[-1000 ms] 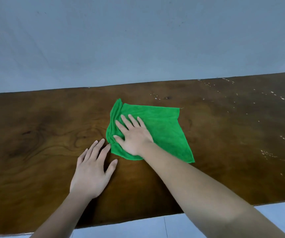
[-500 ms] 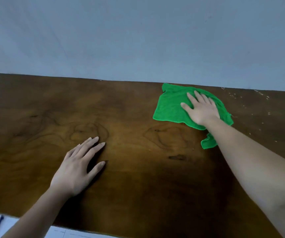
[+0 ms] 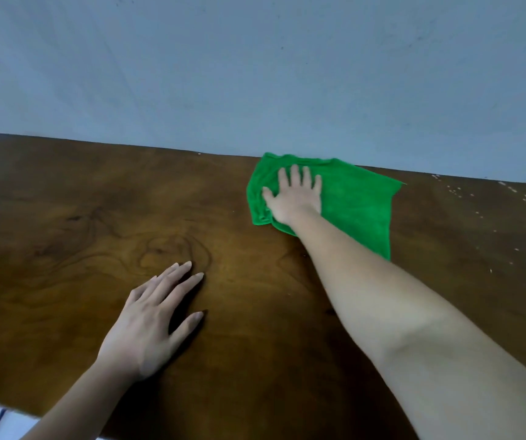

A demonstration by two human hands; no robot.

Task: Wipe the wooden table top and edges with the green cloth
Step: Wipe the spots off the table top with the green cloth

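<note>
Left hand [image 3: 150, 325] is flat on the wooden table [image 3: 65, 217] near the front, fingers loosely spread, holding nothing, looks like bracing. Further right, up at the far edge, the right hand [image 3: 296, 198] presses palm-down on the green cloth [image 3: 356, 204], fingers extended, not pinching it. Cloth looks soft, light and floppy, already bunching at its left side, so I'd push from the middle. White specks [image 3: 477, 198] sit far right.
</note>
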